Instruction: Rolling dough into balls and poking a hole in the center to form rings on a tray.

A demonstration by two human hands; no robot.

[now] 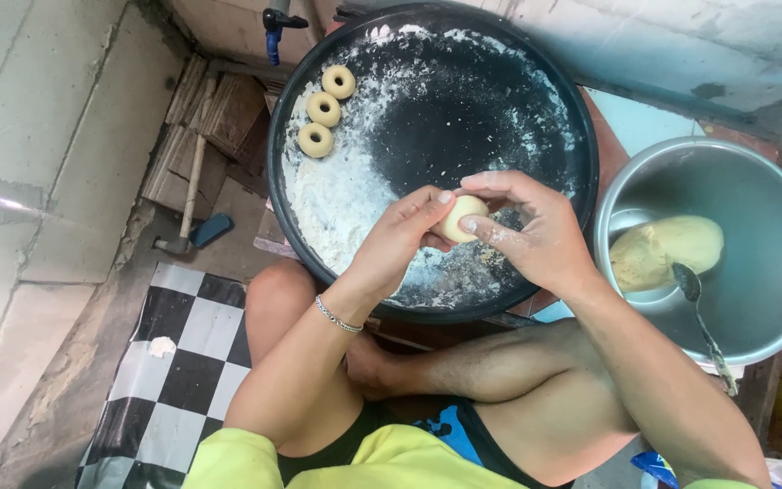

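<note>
Both hands' grip, left hand and right hand, around dough ball; above floured tray

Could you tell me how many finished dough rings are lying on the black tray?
3: upper ring, middle ring, lower ring, in a row at the tray's floured left edge; none seems hidden.

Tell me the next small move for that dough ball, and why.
Probably press a thumb through its middle. Both the left hand and right hand pinch a smooth dough ball with no hole, while three dough rings already lie on the floured tray.
</note>
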